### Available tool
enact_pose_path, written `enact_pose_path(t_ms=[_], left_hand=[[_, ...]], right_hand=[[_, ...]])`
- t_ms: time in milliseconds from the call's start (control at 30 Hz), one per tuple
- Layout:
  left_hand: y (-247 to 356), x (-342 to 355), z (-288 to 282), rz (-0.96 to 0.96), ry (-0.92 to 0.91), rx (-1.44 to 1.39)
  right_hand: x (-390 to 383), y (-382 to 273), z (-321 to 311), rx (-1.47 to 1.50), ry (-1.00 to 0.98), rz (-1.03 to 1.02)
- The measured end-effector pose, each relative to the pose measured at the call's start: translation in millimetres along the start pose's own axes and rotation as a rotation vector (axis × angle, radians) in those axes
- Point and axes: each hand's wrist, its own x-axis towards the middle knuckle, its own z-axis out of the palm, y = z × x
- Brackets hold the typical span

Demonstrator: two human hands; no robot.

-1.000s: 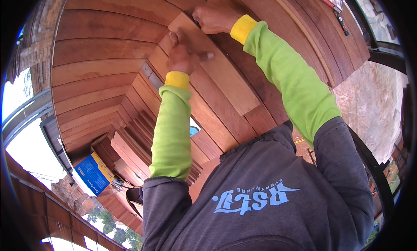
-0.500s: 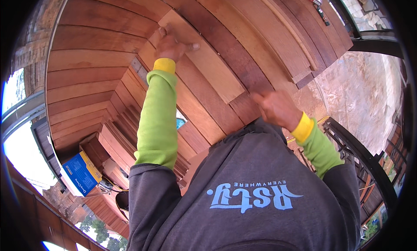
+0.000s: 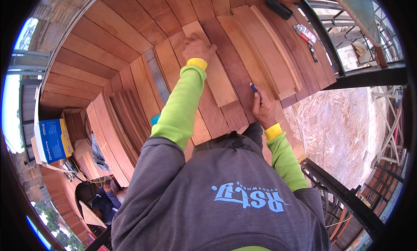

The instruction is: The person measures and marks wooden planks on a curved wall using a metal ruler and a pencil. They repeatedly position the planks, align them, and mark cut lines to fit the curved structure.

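Right hand (image 3: 265, 108): grip closed round a blue pencil (image 3: 253, 88), tip pointing away from the palm; contact with the wood beneath unclear. Left hand (image 3: 199, 49): grip wide, thumb out to the side, resting on the upper part of a short loose board (image 3: 222, 85). Board lies flat on reddish planking (image 3: 234, 62), left of the pencil and apart from it. Farther right, layered boards (image 3: 271, 55), white-and-red packet (image 3: 305, 34), black case (image 3: 279, 9). Far left, blue-and-yellow box (image 3: 54, 139).

Left arm (image 3: 179, 107) outstretched, left hand (image 3: 199, 49) palm-down, right hand (image 3: 265, 108) pinched
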Motion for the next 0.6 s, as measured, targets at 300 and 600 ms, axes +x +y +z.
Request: enact_pose_path(t_ms=[300, 600], left_hand=[[-53, -46, -10, -0.109, 0.127, -0.069], [-24, -127, 2, 0.141, 0.096, -0.052]], right_hand=[[4, 5, 1, -0.048, 0.047, -0.048], [2, 2, 0, -0.094, 0.061, -0.057]])
